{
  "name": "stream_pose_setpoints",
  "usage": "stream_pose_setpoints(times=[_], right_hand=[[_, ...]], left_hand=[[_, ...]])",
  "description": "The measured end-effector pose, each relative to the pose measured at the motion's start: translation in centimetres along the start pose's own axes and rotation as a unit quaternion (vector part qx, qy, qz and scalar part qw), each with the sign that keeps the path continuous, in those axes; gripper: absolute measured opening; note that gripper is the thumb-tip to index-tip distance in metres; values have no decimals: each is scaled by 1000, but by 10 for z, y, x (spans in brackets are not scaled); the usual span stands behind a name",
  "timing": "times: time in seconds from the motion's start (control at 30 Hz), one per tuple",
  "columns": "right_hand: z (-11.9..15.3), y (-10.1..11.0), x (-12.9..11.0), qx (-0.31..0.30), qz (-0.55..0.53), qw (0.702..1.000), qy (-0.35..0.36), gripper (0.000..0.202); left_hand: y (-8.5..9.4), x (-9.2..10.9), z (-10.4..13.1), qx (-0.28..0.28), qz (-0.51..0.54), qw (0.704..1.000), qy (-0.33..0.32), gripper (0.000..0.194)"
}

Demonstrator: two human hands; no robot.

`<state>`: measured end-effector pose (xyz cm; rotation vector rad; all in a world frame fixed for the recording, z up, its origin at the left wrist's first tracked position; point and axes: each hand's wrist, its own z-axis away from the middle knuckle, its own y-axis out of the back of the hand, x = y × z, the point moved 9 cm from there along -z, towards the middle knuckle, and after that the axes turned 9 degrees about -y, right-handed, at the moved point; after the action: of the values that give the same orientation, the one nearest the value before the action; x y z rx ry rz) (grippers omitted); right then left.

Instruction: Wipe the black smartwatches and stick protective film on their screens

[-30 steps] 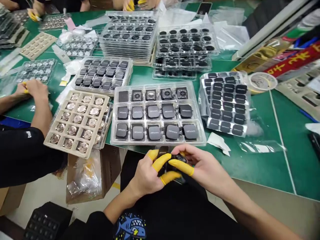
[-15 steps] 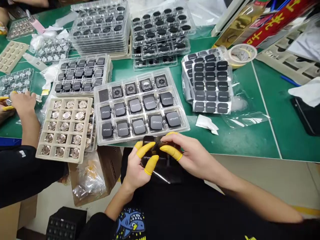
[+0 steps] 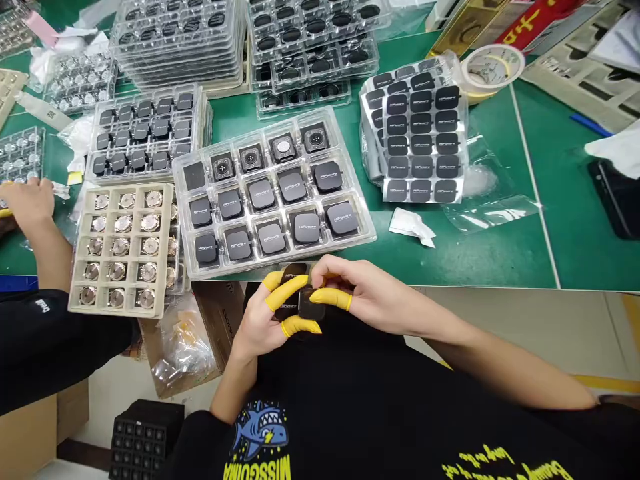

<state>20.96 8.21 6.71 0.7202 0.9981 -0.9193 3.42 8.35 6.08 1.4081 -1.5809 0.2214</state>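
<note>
My left hand (image 3: 265, 310), with yellow finger cots on its fingertips, is closed on a dark sheet of protective film stickers (image 3: 289, 308) printed "HiFuture". A small dark square watch head (image 3: 311, 304) is in front of the sheet, between both hands. My right hand (image 3: 350, 290) pinches at it, with the cot-covered thumb across its upper part; the index fingertip is partly hidden. Just beyond my hands lies a clear tray (image 3: 280, 263) of square watch heads, several covered with dark "HiFuture" film. Its upper-left pocket holds only a dark square.
Sticker sheets (image 3: 423, 143) lie behind on the right, beside a tape roll (image 3: 493, 70). A beige tray (image 3: 120, 250) of round watches overhangs the table edge at left, above a carton (image 3: 210, 327). Clear trays (image 3: 175, 47) are stacked behind. A co-worker's hand (image 3: 30, 203) is at far left.
The sheet has moved in my hands and shows less of its glossy lower part. The square watch head now shows plainly under my right thumb. The view has shifted slightly.
</note>
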Motion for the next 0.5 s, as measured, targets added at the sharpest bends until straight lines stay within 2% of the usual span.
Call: stream_pose_setpoints(times=[0.13, 0.23, 0.37, 0.5], right_hand=[[1, -1, -4, -5, 7, 1000, 2, 26], [4, -2, -9, -4, 31, 999, 24, 21], [12, 1, -17, 48, 102, 991, 75, 17], [38, 5, -32, 114, 157, 974, 113, 14]], left_hand=[[-1, 2, -4, -16, 14, 1000, -12, 70], [-1, 4, -6, -18, 15, 1000, -19, 66], [0, 1, -6, 16, 21, 999, -19, 66], [-1, -11, -4, 65, 57, 996, 7, 64]])
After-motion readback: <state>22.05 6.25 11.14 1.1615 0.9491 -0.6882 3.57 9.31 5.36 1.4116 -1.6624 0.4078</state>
